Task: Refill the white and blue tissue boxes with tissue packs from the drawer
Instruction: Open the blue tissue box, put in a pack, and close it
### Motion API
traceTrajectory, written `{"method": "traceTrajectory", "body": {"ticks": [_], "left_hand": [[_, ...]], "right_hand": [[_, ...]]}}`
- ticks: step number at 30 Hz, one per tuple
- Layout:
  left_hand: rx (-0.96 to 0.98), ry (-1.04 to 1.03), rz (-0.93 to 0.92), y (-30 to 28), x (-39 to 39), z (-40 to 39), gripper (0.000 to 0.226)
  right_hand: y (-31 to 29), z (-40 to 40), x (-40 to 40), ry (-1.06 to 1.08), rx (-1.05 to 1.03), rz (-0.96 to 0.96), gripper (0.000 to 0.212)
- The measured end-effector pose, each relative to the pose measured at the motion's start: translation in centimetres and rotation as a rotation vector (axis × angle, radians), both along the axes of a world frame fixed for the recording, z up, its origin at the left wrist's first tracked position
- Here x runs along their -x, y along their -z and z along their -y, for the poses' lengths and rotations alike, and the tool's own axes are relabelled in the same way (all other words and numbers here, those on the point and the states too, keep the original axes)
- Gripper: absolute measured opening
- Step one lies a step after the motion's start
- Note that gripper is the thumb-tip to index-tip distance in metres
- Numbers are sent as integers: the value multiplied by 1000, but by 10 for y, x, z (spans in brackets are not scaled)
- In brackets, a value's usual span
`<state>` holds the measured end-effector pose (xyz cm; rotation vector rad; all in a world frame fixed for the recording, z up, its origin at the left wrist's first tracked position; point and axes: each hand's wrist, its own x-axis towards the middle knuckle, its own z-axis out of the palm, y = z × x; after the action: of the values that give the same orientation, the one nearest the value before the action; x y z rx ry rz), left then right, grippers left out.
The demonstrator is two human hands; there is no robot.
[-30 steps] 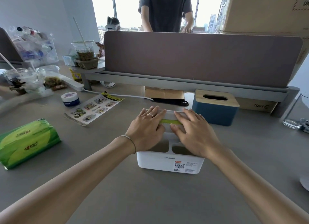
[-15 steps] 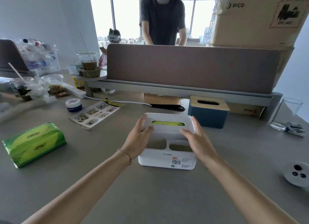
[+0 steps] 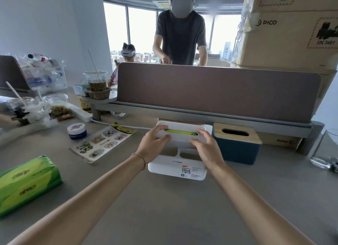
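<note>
Gripping white tissue box (image 3: 178, 164) at both ends of its lid: left hand (image 3: 152, 146) curled over left edge, right hand (image 3: 205, 147) curled over right edge, fingers closed on it. Green tissue pack visible through lid slot (image 3: 181, 132). Sitting mid-desk (image 3: 164, 208), touching or just beside blue tissue box (image 3: 237, 151) on its right, wooden lid on. Spare green tissue pack (image 3: 25, 184) lying well apart at far left. Sticker sheet (image 3: 100, 143) between pack and boxes.
</note>
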<state>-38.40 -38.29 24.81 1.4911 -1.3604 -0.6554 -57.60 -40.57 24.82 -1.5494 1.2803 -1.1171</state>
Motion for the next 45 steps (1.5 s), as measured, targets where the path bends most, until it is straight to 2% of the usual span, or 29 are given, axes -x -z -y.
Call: {"method": "traceTrajectory", "body": {"ticks": [9, 15, 18, 22, 25, 30, 35, 39, 45], "left_hand": [[4, -24, 37, 20, -25, 97, 34], [0, -22, 45, 37, -31, 110, 33], [16, -14, 108, 33, -28, 105, 33], [112, -52, 383, 18, -15, 87, 39], [197, -1, 539, 8, 3, 81, 45], [255, 186, 645, -9, 61, 77, 48], [242, 332, 869, -12, 120, 107, 54], [134, 378, 1018, -3, 146, 130, 67], [104, 385, 1032, 6, 155, 143, 56]], "right_hand": [[13, 92, -25, 26, -13, -22, 52], [28, 106, -31, 18, -1, 34, 51], [25, 103, -30, 12, 26, 12, 51], [13, 85, -23, 8, 173, -166, 55], [-1, 69, -6, -3, 312, -319, 53], [-20, 57, 50, 63, 411, -549, 50], [-13, 56, 124, 175, 348, -823, 60], [-6, 70, 154, 132, 359, -973, 64], [0, 91, 155, 7, 344, -1028, 58]]}}
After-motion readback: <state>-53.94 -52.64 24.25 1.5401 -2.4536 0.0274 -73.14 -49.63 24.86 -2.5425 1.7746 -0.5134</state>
